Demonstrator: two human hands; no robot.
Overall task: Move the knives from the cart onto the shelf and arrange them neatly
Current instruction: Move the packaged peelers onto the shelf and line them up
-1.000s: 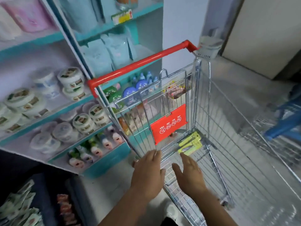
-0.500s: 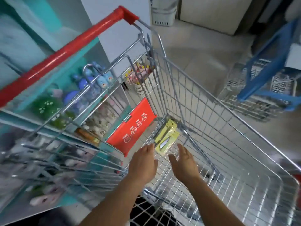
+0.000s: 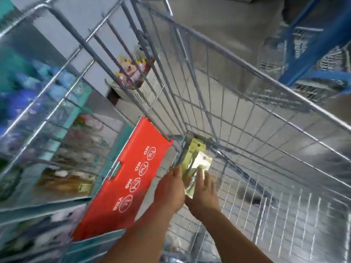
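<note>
Yellow-green knife packets [image 3: 196, 160] lie stacked in the near left corner of the wire cart [image 3: 247, 114], on its floor. Both my hands are deep inside the cart at the packets. My left hand [image 3: 170, 188] touches their left edge with straight fingers. My right hand [image 3: 203, 192] lies on top of the clear front of the upper packet, fingers straight. The packets' lower ends are hidden between my hands. The shelf [image 3: 62, 164] stands blurred to the left, seen through the cart's wires.
A red flap [image 3: 131, 179] with white icons hangs on the cart's rear wall. A white perforated basket [image 3: 136, 80] of small goods sits on the floor beyond. A blue-framed cart [image 3: 311, 44] stands at the upper right.
My head has leaned down over the cart and both hands have reached forward from above the cart floor to the knife packets, now touching them.
</note>
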